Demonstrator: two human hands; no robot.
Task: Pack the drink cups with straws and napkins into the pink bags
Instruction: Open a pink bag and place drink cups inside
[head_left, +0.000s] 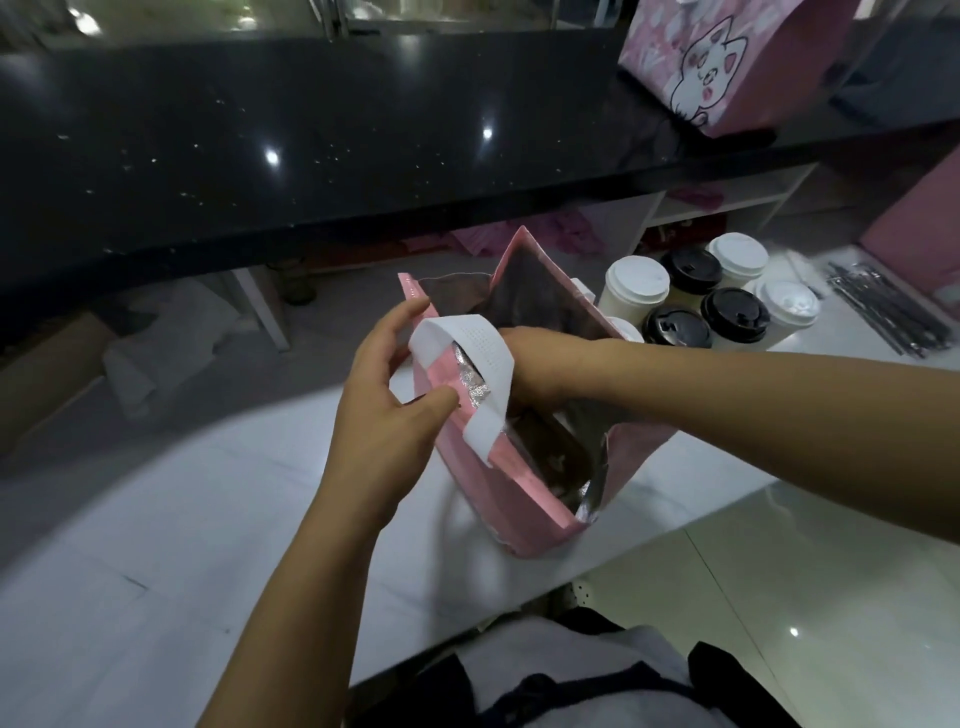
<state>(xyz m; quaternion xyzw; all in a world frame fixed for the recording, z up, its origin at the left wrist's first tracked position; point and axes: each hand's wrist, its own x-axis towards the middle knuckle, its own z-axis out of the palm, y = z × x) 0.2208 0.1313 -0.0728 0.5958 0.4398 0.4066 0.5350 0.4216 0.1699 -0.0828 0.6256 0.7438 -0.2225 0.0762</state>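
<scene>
Your left hand (384, 395) pinches the near wall of the pink bag (540, 535), thumb on the outside just under the white handle (467, 332) and fingers up by the rim's far corner. Your right hand (530, 358) reaches into the open mouth, and the handle and the foil lining hide its fingers, so you cannot tell whether it is spread or gripping. The bag stands on the white desk (208, 519), leaning a little, mouth towards you. Just beyond it to your right are the lidded cups (636, 291), some white-topped, some black-topped, packed close together. The wrapped straws (883, 312) lie further right. A second bag (727, 67) with a cat drawing sits on the black desk (260, 130) behind.
</scene>
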